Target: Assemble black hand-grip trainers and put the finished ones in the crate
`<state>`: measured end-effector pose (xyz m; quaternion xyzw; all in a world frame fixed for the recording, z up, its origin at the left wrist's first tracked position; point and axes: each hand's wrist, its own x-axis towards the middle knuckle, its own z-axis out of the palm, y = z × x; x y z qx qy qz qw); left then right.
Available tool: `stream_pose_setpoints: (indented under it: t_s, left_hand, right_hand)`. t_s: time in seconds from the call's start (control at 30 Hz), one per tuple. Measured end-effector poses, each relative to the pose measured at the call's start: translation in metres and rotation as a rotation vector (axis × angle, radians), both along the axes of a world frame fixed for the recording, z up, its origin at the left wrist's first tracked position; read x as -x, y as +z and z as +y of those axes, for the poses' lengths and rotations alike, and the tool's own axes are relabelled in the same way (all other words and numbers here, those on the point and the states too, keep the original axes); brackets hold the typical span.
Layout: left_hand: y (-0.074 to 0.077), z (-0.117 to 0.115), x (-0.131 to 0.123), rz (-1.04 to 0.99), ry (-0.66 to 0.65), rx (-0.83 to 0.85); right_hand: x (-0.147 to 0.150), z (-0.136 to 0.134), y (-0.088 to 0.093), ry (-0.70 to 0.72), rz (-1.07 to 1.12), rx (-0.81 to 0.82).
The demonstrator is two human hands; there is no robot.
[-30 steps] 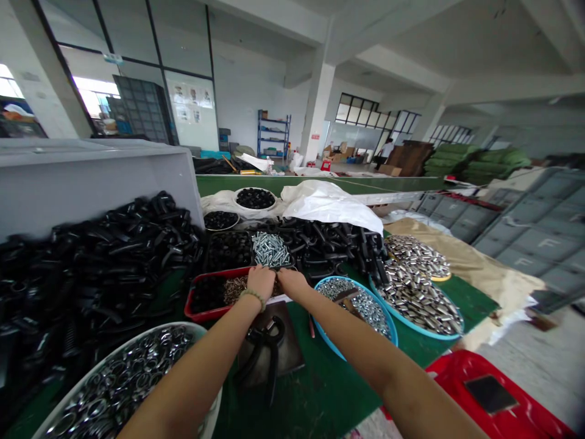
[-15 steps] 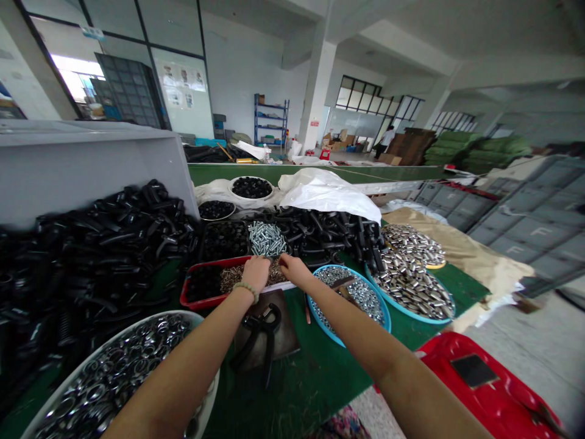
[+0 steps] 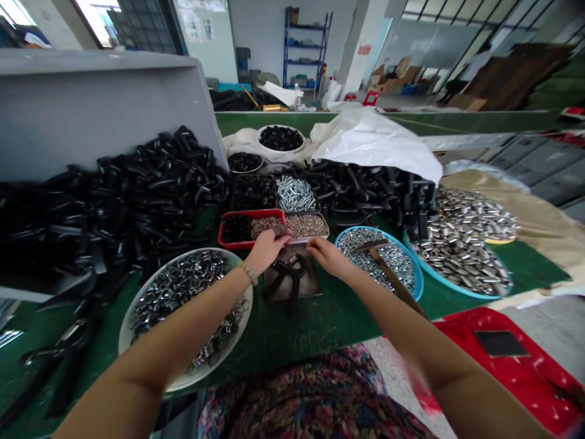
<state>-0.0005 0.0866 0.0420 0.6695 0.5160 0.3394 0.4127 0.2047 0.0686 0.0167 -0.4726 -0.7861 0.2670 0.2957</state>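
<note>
— Moved toward the near tray rims, had they, the left hand (image 3: 267, 251) and right hand (image 3: 326, 256)?

— Yes. In the head view, the left hand's narrow pinch met a small dark piece (image 3: 278, 230) on the red tray (image 3: 228, 214); I couldn't tell whether it held it.

— And the right?

— Open, empty, just beside the metal tray (image 3: 306, 213).

— Next?

— Settling that pinch, I judged: grip or release.

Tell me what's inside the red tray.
The red tray holds black parts and small brass-coloured fasteners; they cover its floor, which cannot be seen.
</note>
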Motion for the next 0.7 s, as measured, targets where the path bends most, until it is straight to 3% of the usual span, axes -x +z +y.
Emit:
stream_pose_setpoints:
  t_s: [0.1, 0.27, 0.53, 0.7]
  left_hand:
    - [-0.016, -0.042, 0.010, -0.491, 0.184, 0.337]
    - [-0.029, -0.073, 0.006, -0.782, 0.357, 0.509]
    - [-0.028, -0.073, 0.007, -0.789, 0.297, 0.574]
    - [-0.031, -0.062, 0.014, -0.567, 0.213, 0.357]
  right_hand:
    - [0.008, 0.002, -0.010, 0.026, -0.010, -0.010]
    - [0.022, 0.004, -0.020, 0.042, -0.062, -0.032]
    - [0.030, 0.007, -0.025, 0.003, -0.169, -0.053]
    - [0.034, 0.007, -0.024, -0.022, -0.249, -0.077]
